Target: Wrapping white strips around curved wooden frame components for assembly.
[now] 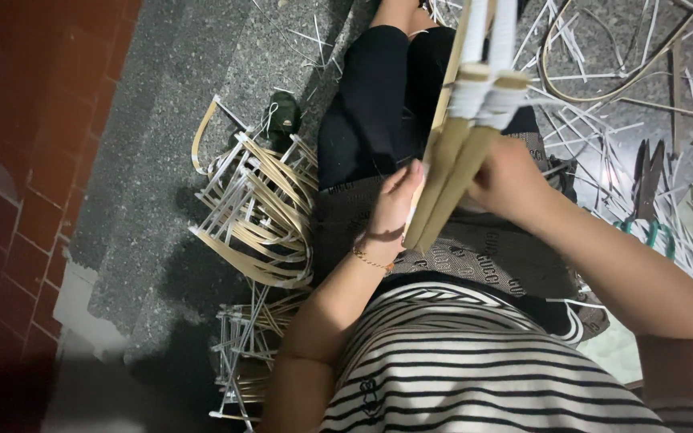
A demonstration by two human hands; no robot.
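Note:
A bundle of long tan bamboo sticks (452,172), bound partway up with white strip wrapping (487,92), stands tilted over my lap. My left hand (395,202) pinches the sticks near their lower end, a thin gold bracelet on its wrist. On the bundle's right side my right hand (507,178) grips the sticks, its fingers mostly hidden behind them. I sit in black trousers and a striped shirt, with a patterned cloth (491,248) across my lap.
A pile of woven bamboo-and-white-strip frames (258,212) lies on the grey floor to my left, more (242,353) below it. Loose white strips and a bent cane hoop (603,72) litter the floor at right, beside green-handled scissors (651,232). Red tiled wall (18,160) on the left.

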